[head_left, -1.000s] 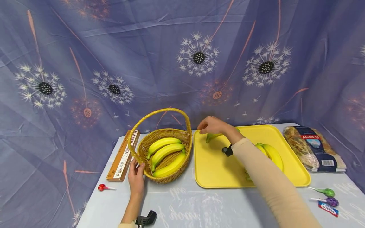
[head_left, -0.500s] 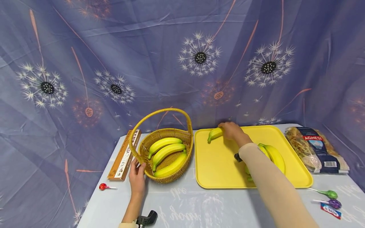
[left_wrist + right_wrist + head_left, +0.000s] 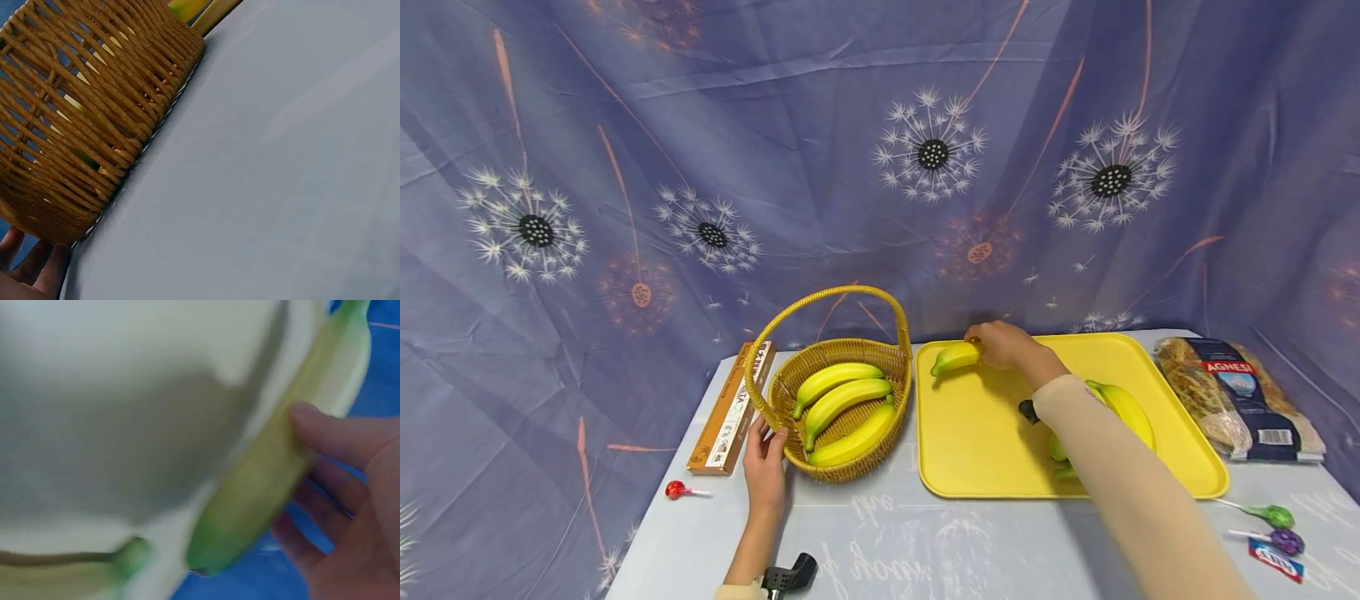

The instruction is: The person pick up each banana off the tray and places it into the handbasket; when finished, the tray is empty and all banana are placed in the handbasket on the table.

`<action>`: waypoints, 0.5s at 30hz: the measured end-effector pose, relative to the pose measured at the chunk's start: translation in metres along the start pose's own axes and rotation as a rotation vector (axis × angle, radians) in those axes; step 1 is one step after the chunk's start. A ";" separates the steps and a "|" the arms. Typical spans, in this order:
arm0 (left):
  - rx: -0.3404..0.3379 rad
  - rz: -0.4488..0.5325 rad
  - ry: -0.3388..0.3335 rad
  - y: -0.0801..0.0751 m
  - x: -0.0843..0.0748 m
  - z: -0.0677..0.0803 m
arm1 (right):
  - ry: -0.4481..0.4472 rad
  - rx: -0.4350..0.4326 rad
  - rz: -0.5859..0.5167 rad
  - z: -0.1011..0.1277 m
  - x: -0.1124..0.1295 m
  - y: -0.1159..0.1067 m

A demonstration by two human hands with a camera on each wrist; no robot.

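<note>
My right hand grips a yellow banana with green tips by its right end, over the back left of the yellow tray. In the right wrist view the thumb lies on one side of this banana and the fingers on the other. More bananas lie at the tray's right, partly hidden by my sleeve. My left hand rests against the left side of a wicker basket with a tall handle. Its extended fingertips touch the weave in the left wrist view. Three bananas lie inside the basket.
A long noodle box lies left of the basket, with a red lollipop in front. Right of the tray are an AGNESI pasta bag, a green lollipop, a purple lollipop and a small wrapped packet. A patterned curtain hangs behind.
My right hand moved right from the tray's back left corner to the banana's right end and took hold of it. The banana has shifted slightly left. My left hand stays at the basket.
</note>
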State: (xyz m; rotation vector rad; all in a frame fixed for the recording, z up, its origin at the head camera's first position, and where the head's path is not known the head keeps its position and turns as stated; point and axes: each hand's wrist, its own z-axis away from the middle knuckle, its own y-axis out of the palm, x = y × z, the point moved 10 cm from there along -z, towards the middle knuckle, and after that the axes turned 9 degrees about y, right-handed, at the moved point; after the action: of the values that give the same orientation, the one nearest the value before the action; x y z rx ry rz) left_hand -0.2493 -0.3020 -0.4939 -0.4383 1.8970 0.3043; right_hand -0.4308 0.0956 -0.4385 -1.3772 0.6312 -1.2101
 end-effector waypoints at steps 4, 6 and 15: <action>0.011 0.002 0.005 0.002 -0.015 0.003 | -0.095 0.055 -0.009 0.008 0.026 -0.015; 0.017 -0.006 0.006 0.004 -0.022 0.005 | -0.133 0.092 0.000 0.013 0.039 -0.022; 0.025 -0.023 0.006 0.005 -0.028 0.006 | -0.233 0.264 0.054 0.044 0.098 -0.035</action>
State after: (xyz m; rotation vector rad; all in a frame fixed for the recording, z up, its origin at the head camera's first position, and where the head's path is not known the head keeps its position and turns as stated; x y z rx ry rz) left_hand -0.2379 -0.2904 -0.4695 -0.4444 1.8985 0.2647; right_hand -0.3680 0.0325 -0.3686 -1.2457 0.3294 -1.0307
